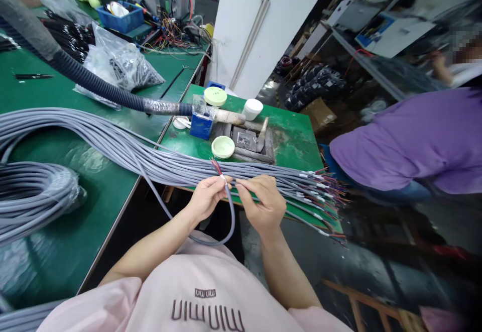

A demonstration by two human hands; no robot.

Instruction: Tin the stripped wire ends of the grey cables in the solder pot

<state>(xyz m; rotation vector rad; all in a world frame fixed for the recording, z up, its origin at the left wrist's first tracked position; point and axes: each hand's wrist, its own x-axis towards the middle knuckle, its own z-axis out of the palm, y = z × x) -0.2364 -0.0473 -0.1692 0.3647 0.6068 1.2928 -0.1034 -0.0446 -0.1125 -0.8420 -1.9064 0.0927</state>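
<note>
My left hand (206, 196) pinches the end of a single grey cable (230, 221), just below its stripped tip where thin coloured wires (216, 165) stick up. The cable loops down toward my lap and back up to the bench. My right hand (261, 204) is closed beside it, its fingertips pinched near the same cable end; what they hold is too small to make out. Both hands hover over a thick bundle of grey cables (158, 163) that lies across the green benches, its stripped ends (324, 186) fanning out to the right.
A coil of grey cable (33, 191) sits at the left. A dark corrugated hose (94, 86) runs to a metal fixture (246, 138) with small lidded pots (223, 147) and a blue box (201, 125). A person in purple (410, 136) bends over at the right.
</note>
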